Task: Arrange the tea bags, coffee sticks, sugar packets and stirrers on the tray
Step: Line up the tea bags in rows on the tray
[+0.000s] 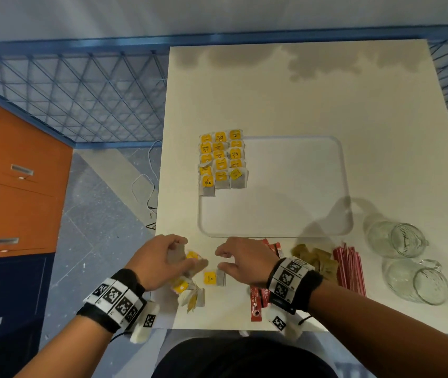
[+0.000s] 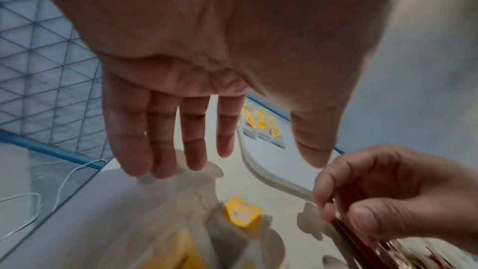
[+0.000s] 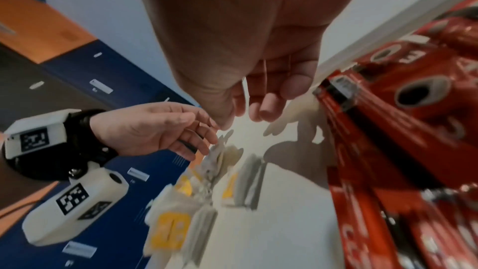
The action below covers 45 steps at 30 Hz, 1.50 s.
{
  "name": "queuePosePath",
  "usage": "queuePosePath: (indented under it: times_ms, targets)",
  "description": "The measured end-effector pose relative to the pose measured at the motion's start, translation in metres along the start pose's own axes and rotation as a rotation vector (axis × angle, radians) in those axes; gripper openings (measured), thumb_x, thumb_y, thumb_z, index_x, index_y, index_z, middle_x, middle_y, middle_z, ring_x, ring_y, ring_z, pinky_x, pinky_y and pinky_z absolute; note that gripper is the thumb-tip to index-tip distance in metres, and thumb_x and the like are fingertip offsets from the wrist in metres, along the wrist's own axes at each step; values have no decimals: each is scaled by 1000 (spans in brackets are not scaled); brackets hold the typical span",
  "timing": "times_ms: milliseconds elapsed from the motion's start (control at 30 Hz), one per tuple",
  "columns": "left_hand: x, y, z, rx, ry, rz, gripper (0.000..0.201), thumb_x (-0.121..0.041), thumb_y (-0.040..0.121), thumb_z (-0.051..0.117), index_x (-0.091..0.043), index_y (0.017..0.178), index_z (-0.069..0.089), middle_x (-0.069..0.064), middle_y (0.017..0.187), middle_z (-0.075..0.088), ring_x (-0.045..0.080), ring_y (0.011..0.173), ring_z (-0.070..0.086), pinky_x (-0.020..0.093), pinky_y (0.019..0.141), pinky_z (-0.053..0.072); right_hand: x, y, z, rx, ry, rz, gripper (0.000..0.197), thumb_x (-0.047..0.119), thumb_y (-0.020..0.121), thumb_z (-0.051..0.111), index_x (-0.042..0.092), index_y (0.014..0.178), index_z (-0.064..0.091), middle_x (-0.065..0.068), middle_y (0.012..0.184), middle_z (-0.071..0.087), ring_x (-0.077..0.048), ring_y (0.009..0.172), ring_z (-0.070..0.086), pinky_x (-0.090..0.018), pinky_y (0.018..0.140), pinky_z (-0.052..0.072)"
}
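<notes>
A white tray [image 1: 285, 203] lies mid-table, with three neat columns of yellow-tagged tea bags [image 1: 221, 159] along its left edge. My left hand [image 1: 190, 253] hovers over a loose pile of tea bags [image 1: 190, 293] at the table's near left. Its fingers [image 2: 160, 140] are straight and the thumb stands apart. The fingertips touch a grey tea bag [image 1: 176, 253] on the pile. My right hand [image 1: 218, 259], loosely curled and holding nothing, hangs just above a single tea bag [image 1: 214, 278]. Red coffee sticks [image 1: 257, 301] lie under the right wrist.
Brown sugar packets [image 1: 315, 259] and red-and-white stirrers [image 1: 349, 268] lie right of the coffee sticks. Two glass mugs [image 1: 394, 237] [image 1: 416, 282] lie on their sides at the right edge. The table's left edge runs close by my left hand, with cables on the floor.
</notes>
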<state>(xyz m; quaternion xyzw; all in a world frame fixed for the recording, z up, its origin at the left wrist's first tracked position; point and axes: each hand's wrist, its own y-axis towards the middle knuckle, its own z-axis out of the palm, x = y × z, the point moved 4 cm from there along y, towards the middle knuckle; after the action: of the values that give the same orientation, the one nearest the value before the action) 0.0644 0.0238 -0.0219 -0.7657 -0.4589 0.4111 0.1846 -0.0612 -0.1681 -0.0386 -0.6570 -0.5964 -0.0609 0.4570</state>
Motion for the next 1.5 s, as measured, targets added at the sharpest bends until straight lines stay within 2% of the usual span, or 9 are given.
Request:
queuePosePath:
  times_ms: [167, 267, 467, 700, 800, 1100, 1267, 1400, 1500]
  targets:
    - [1, -37, 29, 34, 46, -20, 125, -104, 41, 54, -38, 147, 40, -11, 126, 43, 10, 114, 51, 30, 102, 46, 7, -9, 24, 6, -86, -42, 40, 42, 101, 57, 27, 138, 59, 2, 132, 56, -24, 106, 65, -32, 83, 45]
    - [1, -47, 48, 4, 81, -59, 133, -102, 40, 58, -34, 151, 32, -8, 132, 39, 15, 122, 48, 34, 105, 46, 10, -11, 35, 6, -135, -44, 42, 41, 100, 59, 28, 140, 56, -1, 133, 53, -27, 105, 65, -39, 83, 53]
    - [6, -49, 76, -129, 39, -89, 95, -59, 64, 85, -33, 141, 36, -8, 120, 32, 17, 101, 57, 31, 90, 51, 10, -8, 48, -22, -172, -67, 38, 31, 101, 60, 24, 139, 58, -5, 129, 51, -31, 97, 65, -35, 72, 47]
    - [5, -36, 95, -204, -23, -88, 50, -32, 82, 76, -29, 126, 53, -2, 112, 54, 21, 98, 61, 30, 82, 46, 7, -12, 48, -37, -159, 11, 37, 23, 101, 58, 14, 137, 51, -9, 127, 55, -34, 104, 64, -44, 81, 55]
    - [0, -28, 101, -208, 2, -77, 34, -31, 85, 72, -30, 117, 60, -4, 103, 58, 21, 94, 61, 29, 77, 43, 1, -17, 50, -48, -155, 22, 18, 21, 101, 56, 13, 117, 60, -7, 112, 56, -32, 94, 65, -38, 69, 48]
    - [-7, -22, 96, -206, -182, -96, 12, -26, 84, 76, -25, 93, 68, -7, 90, 70, 18, 84, 63, 27, 69, 46, -14, -43, 32, -107, 74, 44, 30, 50, 99, 58, 24, 108, 68, 3, 103, 55, -19, 91, 58, -38, 79, 50]
    - [-22, -20, 89, -125, -550, -123, 15, -6, 86, 76, -5, 99, 68, 7, 77, 69, 16, 59, 60, 32, 56, 54, -26, -58, 10, -233, 220, 67, 26, 57, 97, 59, 36, 82, 58, 15, 83, 58, -5, 75, 55, -29, 66, 41]
    - [-36, -14, 79, -89, -727, -105, 21, -2, 90, 71, 7, 108, 63, 13, 77, 64, 16, 56, 56, 27, 53, 51, -33, -67, -9, -331, 346, 121, 24, 50, 95, 64, 32, 104, 50, 8, 86, 65, -10, 76, 64, -37, 68, 54]
    - [-49, -8, 69, -60, -824, -95, 19, -1, 92, 67, 6, 109, 63, 9, 79, 64, 13, 59, 58, 24, 56, 53, -33, -69, -22, -387, 406, 107, 19, 41, 98, 64, 31, 102, 48, 2, 77, 63, -9, 60, 56, -31, 57, 47]
